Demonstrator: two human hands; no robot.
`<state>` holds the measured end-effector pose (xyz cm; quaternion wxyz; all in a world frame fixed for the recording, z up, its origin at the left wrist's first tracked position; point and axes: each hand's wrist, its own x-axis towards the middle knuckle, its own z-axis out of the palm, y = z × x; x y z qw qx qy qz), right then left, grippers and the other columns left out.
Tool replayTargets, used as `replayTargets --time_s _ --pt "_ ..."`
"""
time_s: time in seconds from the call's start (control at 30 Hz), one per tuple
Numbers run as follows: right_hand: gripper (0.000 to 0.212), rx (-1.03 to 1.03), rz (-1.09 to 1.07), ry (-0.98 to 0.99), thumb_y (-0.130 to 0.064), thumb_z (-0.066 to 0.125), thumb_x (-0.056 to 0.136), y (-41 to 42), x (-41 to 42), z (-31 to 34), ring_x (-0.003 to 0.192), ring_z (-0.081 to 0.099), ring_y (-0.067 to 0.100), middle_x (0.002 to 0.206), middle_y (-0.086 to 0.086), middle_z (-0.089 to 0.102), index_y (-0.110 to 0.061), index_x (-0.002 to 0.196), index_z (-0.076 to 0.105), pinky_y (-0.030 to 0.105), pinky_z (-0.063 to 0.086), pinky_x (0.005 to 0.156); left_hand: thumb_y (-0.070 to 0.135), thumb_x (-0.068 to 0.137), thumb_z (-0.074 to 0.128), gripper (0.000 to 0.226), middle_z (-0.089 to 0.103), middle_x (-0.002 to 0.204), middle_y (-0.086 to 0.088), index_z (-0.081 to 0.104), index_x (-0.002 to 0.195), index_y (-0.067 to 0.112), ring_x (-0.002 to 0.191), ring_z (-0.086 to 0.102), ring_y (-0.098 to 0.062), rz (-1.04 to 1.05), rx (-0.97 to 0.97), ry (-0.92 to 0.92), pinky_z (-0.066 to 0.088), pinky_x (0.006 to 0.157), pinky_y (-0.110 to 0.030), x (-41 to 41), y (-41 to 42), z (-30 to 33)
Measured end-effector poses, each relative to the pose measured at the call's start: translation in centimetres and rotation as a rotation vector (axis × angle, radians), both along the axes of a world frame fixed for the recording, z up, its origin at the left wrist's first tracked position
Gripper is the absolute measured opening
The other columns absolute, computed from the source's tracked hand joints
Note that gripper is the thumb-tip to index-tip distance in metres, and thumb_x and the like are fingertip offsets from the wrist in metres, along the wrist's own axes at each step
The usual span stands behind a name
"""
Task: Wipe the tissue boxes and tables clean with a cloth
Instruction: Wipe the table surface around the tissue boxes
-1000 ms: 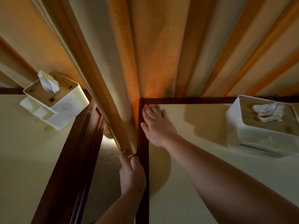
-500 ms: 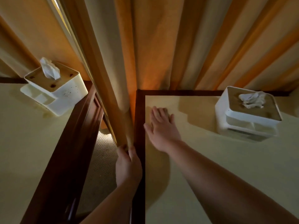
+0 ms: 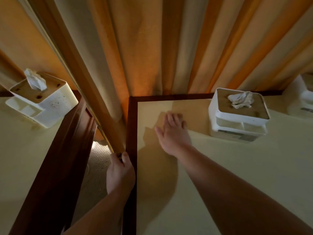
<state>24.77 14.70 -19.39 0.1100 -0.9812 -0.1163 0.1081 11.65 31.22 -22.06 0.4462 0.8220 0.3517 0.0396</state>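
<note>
My right hand [image 3: 172, 133] lies flat, fingers straight, on the cream top of the right table [image 3: 220, 175], a short way left of a white tissue box [image 3: 237, 119] with a tissue sticking out. No cloth is visible under it. My left hand [image 3: 120, 172] pinches the bottom edge of the orange curtain [image 3: 108, 116] in the gap between the tables. A second white tissue box [image 3: 42, 102] stands on the left table [image 3: 20, 158].
Both tables have dark wooden rims [image 3: 131, 133]. Curtains hang along the whole back. A third white box [image 3: 304, 97] shows at the far right edge. Carpet floor [image 3: 94, 175] lies in the narrow gap between the tables.
My right hand has slid from the table's back left corner toward the right tissue box. My left hand keeps its hold on the curtain edge. The view has shifted right.
</note>
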Motion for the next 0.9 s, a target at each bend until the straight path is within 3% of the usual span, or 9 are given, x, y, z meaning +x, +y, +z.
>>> replayTargets --time_s 0.07,0.17,0.27,0.37,0.43,0.6,0.73,0.9 --pt "0.076 0.021 0.096 -0.02 -0.062 0.01 0.107 0.2 -4.0 0.0 0.15 -0.029 0.018 0.173 -0.003 -0.018 -0.018 0.167 -0.006 0.05 -0.005 0.131 0.043 0.108 0.033 0.037 0.06 0.115 -0.012 0.048 0.13 0.017 0.101 0.057 -0.034 -0.004 0.033 0.023 0.039 0.082 -0.04 0.0 0.0 0.0" --pt "0.074 0.06 0.143 -0.011 -0.06 0.014 0.107 -2.0 -10.1 0.1 0.153 -0.032 0.015 0.175 -0.005 -0.018 -0.022 0.168 -0.006 0.052 -0.005 0.131 0.04 0.108 0.03 0.039 0.056 0.113 -0.01 0.049 0.129 0.013 0.107 0.058 -0.04 -0.016 0.084 0.051 0.038 0.08 -0.04 0.0 0.0 -0.1" --pt "0.073 0.015 0.135 0.007 -0.061 0.009 0.107 -5.6 -14.5 -0.4 0.156 -0.032 0.013 0.172 -0.008 -0.024 -0.024 0.167 -0.012 0.047 -0.01 0.13 0.04 0.107 0.028 0.043 0.055 0.126 -0.015 0.049 0.131 0.011 0.109 0.055 -0.04 -0.092 0.151 0.046 0.037 0.08 -0.041 -0.2 0.1 -0.5" --pt "0.08 -0.002 0.065 0.015 -0.069 -0.012 0.098 -9.0 -16.5 -0.1 0.151 -0.039 0.007 0.171 -0.01 -0.026 -0.026 0.166 -0.013 0.043 -0.014 0.126 0.051 0.104 0.033 0.051 0.052 0.129 -0.015 0.052 0.131 0.013 0.115 0.048 -0.035 -0.129 0.199 0.015 0.039 0.091 -0.046 -0.6 -0.3 0.3" --pt "0.082 -0.048 0.017 0.046 -0.066 -0.015 0.092 -10.9 -16.6 0.2 0.146 -0.046 0.005 0.168 -0.012 -0.034 -0.027 0.164 -0.019 0.043 -0.017 0.127 0.045 0.104 0.046 0.046 0.052 0.131 -0.019 0.054 0.133 0.011 0.121 0.045 -0.039 -0.147 0.282 0.003 0.036 0.102 -0.052 -1.0 -0.7 1.2" --pt "0.085 0.035 -0.037 0.071 -0.072 -0.013 0.093 -13.1 -16.2 1.2 0.153 -0.034 0.007 0.167 -0.017 -0.03 -0.029 0.167 -0.01 0.039 -0.018 0.127 0.042 0.099 0.058 0.044 0.053 0.134 -0.013 0.055 0.132 0.014 0.126 0.043 -0.038 -0.319 0.499 -0.088 0.034 0.11 -0.053 -0.8 -2.3 1.9" --pt "0.086 0.168 -0.096 -0.016 -0.073 -0.004 0.097 -13.9 -14.9 2.0 0.156 -0.027 0.007 0.17 -0.017 -0.013 -0.027 0.168 0.005 0.037 -0.016 0.128 0.044 0.095 0.065 0.052 0.053 0.14 -0.012 0.055 0.135 0.014 0.136 0.04 -0.035 -0.441 0.507 -0.164 0.033 0.117 -0.054 0.7 -5.7 2.8" --pt "0.075 0.236 -0.244 -0.079 -0.062 0.016 0.105 -16.1 -13.1 2.0 0.158 -0.017 0.009 0.173 -0.01 -0.001 -0.023 0.168 0.01 0.044 -0.007 0.132 0.063 0.092 0.052 0.071 0.045 0.151 -0.001 0.042 0.15 0.022 0.142 0.032 -0.025 -0.601 0.383 -0.171 0.034 0.117 -0.045 3.1 -10.5 4.4"
